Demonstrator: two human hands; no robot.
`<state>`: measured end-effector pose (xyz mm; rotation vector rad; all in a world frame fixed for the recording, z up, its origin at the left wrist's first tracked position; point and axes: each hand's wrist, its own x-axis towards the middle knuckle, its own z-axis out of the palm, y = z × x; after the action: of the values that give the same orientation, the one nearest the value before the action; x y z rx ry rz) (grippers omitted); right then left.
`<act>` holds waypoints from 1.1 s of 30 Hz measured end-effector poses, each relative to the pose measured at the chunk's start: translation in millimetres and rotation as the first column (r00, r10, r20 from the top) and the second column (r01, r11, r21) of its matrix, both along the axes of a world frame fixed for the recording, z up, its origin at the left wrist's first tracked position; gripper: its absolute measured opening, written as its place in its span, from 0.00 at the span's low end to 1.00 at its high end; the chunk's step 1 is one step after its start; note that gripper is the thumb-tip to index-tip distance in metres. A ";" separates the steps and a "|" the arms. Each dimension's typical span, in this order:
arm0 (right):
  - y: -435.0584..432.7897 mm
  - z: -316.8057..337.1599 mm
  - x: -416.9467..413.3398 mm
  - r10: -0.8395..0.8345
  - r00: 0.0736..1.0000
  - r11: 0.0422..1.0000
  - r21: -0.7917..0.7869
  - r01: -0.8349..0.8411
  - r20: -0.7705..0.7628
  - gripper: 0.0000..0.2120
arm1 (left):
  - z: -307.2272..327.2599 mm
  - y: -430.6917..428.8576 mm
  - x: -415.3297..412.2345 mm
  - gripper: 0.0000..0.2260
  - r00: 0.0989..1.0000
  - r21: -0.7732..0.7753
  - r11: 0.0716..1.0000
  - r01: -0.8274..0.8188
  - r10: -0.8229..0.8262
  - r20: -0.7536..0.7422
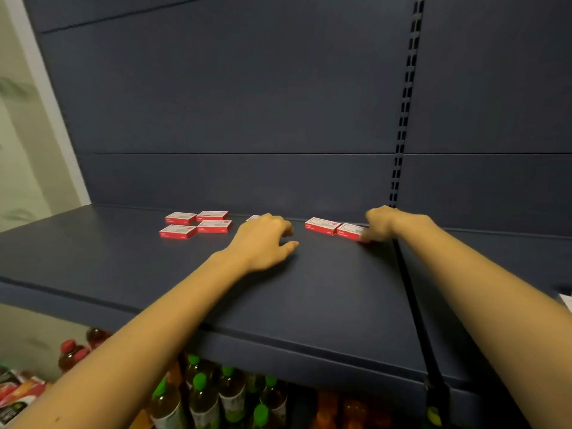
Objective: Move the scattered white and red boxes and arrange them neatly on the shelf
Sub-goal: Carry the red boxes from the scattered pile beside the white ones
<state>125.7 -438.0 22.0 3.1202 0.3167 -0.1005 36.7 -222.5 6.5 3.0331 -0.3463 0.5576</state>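
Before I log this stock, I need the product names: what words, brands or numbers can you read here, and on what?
No text here can be read.
On the red and white boxes: small lines of print on top, too blurred to read.
On the bottle labels under the shelf: blurred.
On the packets at lower left: print blurred.
On the white tag at the right edge: cut off, unreadable.

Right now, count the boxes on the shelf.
7: four boxes clustered left, one half hidden behind the left hand, two by the right hand. Others may be hidden.
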 end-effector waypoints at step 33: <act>-2.1 1.1 -140.1 -0.376 0.853 0.927 0.147 0.346 0.362 0.21 | 14.4 2.2 138.5 0.18 0.812 -0.026 0.858 0.513 -0.494 -0.311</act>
<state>-14.4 -440.0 23.1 3.1290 -0.2824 0.5336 175.2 -220.3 20.9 2.8207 -1.1152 0.0335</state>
